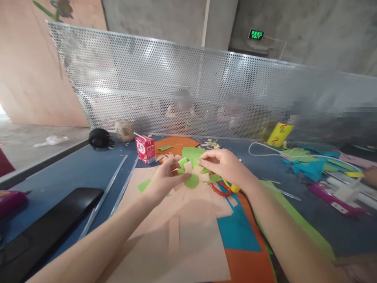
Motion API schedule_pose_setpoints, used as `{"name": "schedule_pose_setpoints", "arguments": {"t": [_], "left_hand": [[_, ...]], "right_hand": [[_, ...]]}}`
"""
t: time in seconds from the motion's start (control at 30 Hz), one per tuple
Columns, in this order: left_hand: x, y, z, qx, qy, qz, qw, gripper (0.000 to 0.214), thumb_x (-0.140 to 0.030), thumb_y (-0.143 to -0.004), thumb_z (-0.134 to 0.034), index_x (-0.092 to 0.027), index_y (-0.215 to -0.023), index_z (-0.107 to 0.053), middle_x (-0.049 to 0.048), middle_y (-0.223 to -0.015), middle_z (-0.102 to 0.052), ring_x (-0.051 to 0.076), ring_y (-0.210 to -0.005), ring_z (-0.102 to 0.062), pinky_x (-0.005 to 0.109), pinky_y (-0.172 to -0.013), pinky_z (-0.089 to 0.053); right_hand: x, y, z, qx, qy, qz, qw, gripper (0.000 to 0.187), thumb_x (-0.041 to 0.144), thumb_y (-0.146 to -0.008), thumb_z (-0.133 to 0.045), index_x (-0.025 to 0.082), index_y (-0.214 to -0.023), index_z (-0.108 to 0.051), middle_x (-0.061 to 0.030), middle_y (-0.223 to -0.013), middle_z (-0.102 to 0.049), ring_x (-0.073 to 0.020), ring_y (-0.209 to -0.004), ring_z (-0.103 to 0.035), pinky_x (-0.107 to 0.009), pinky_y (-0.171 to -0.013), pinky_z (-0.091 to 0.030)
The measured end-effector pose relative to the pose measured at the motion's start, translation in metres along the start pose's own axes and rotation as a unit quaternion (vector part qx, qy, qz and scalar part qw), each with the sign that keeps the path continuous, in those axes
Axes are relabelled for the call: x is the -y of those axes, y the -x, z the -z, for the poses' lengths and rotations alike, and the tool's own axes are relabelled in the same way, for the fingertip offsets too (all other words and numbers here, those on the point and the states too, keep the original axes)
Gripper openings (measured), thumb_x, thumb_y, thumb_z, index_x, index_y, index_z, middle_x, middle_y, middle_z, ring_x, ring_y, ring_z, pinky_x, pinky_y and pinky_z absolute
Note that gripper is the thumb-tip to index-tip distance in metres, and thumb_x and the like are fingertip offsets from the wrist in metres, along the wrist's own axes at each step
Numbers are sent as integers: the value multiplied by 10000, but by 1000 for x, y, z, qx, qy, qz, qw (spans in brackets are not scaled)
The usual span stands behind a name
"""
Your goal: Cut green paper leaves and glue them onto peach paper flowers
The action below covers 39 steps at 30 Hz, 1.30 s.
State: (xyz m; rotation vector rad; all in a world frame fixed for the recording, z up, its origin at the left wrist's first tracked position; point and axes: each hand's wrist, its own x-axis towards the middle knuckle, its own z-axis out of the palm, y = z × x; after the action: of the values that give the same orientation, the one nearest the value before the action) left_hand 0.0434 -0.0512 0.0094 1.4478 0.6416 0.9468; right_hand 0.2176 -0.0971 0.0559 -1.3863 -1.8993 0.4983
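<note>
My left hand (167, 179) is closed, thumb and fingers pinching the left side of a flower-like craft piece (191, 181). It has a round green disc with short beige and green strips looped about it; felt or paper, I cannot tell. From the right, my right hand (225, 164) pinches at the piece's upper edge, and its fingertips partly hide what they grip. Beneath both hands lie beige sheets (165, 255) with a loose beige strip (174, 234). Red-handled scissors (220, 190) rest just under the right wrist.
A dark phone (55, 232) and clear glue sticks (106, 192) lie left. Purple glue guns (335, 198) sit at both sides. Behind stand a pink drink carton (145, 149) and a perforated metal screen (153, 78). A white cable (294, 156), a yellow roll (279, 134) and scraps lie right.
</note>
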Motion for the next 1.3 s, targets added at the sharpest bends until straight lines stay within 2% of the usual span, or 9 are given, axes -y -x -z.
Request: {"name": "schedule_pose_setpoints", "arguments": {"t": [0.17,0.27,0.37,0.47,0.7,0.87,1.07,1.3], "left_hand": [[-2,0,1,-16,20,-12,1000,285,-180,-642,-628,-161,-889,-488,29,-880,-567,120,-734,-562,249,-640,-445],[-4,1,-1,-20,29,-7,999,262,-158,-636,-622,-161,-866,-496,8,-819,-567,111,-714,-557,237,-633,-437],[-4,1,-2,-11,32,-8,999,238,-135,-633,-611,-160,-838,-495,-12,-756,-563,99,-681,-554,221,-614,-432],[-2,1,-1,0,43,-13,999,234,-137,-642,-604,-163,-842,-487,0,-807,-573,97,-683,-563,218,-607,-443],[1,-1,1,-22,76,-5,997,337,-153,-623,-635,-177,-921,-479,3,-827,-584,108,-659,-594,242,-605,-478],[-1,0,0,-4,77,1,997,317,-142,-636,-620,-169,-920,-482,24,-892,-585,123,-723,-603,242,-618,-481],[0,-1,0,-39,82,-2,996,354,-159,-616,-652,-175,-923,-477,20,-873,-587,114,-675,-604,229,-585,-489],[1,-1,0,-33,51,-15,998,340,-160,-630,-634,-159,-933,-480,39,-934,-572,124,-719,-601,225,-604,-493]], "right_hand": [[-7,-2,-6,-8,-56,-12,998,205,352,-772,-487,186,-795,-605,-27,-795,-647,-142,-745,-610,-268,-663,-464],[-14,-4,-11,5,-103,-38,994,224,359,-726,-553,182,-861,-582,-42,-847,-643,-156,-786,-611,-286,-688,-477],[-20,-5,-14,8,-133,-47,990,290,347,-674,-614,177,-904,-562,-50,-865,-638,-163,-799,-609,-300,-700,-486],[-22,-5,-16,-4,-153,-46,987,293,342,-674,-614,176,-907,-552,-52,-871,-634,-161,-796,-607,-306,-703,-491],[-23,-3,-19,-16,-138,-49,989,317,340,-681,-610,191,-949,-533,-55,-936,-624,-164,-856,-593,-315,-756,-471],[-21,-1,-19,-18,-137,-49,989,293,333,-687,-603,194,-935,-533,-49,-910,-629,-162,-840,-594,-305,-732,-470],[-20,0,-22,-2,-151,-41,988,297,282,-698,-593,200,-976,-529,-55,-985,-616,-168,-911,-579,-300,-747,-467],[-19,-3,-28,-12,-153,-41,987,258,230,-678,-602,186,-929,-558,-65,-977,-626,-182,-901,-587,-299,-736,-469]]}}
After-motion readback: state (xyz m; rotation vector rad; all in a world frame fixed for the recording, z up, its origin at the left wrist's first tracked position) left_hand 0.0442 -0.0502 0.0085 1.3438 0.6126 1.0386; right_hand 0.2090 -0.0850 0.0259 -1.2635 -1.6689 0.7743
